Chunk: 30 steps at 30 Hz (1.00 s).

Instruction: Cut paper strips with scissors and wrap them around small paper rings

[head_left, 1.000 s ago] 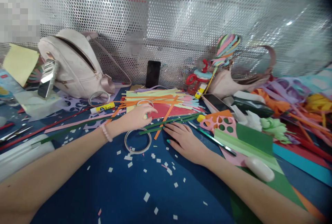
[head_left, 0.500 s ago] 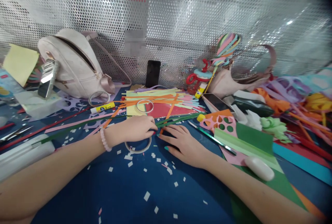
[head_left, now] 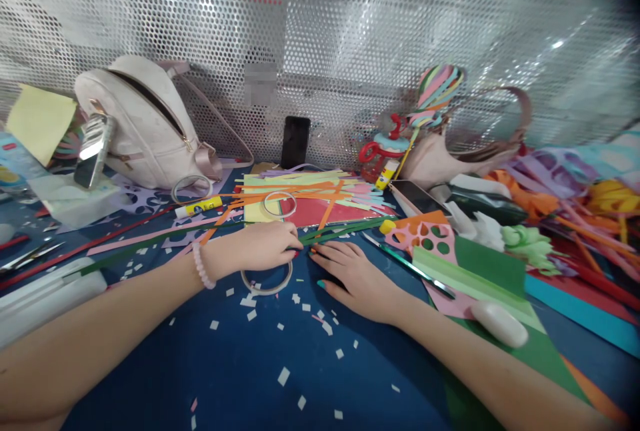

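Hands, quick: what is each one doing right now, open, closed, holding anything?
Left hand: fingers curled, pinching the green paper strips.
Right hand: open, flat on the blue table, fingertips at the same strips, gripping nothing.

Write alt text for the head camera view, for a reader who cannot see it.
Two bare hands meet on a blue table strewn with paper scraps: the left hand pinches dark green paper strips above a tape ring, and the right hand lies flat beside it. Behind are coloured paper strips, a glue stick, a pale backpack and a phone.
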Each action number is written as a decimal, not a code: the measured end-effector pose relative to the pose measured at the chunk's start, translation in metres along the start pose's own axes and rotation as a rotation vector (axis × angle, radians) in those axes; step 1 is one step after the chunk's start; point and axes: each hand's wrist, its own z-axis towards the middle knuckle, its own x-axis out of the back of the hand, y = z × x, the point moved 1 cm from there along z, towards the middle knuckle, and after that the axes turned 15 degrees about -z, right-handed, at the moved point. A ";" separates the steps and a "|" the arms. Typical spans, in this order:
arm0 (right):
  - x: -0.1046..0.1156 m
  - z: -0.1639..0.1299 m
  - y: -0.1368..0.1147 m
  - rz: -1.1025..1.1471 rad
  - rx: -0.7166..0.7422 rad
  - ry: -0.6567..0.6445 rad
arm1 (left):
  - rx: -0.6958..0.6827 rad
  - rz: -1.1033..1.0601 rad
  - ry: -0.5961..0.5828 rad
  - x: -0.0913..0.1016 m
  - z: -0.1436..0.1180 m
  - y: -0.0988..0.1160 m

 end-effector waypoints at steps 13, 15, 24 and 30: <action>0.003 0.001 -0.006 0.318 0.017 0.301 | 0.012 0.007 0.009 0.000 -0.001 0.005; 0.006 0.002 -0.009 0.378 -0.008 0.334 | 0.024 0.010 0.002 0.001 -0.001 0.007; 0.026 -0.004 -0.031 0.563 -0.011 0.274 | 0.051 0.023 -0.009 0.003 0.000 0.010; 0.048 -0.012 -0.055 0.494 0.234 0.052 | 0.051 0.034 0.000 0.002 -0.001 0.011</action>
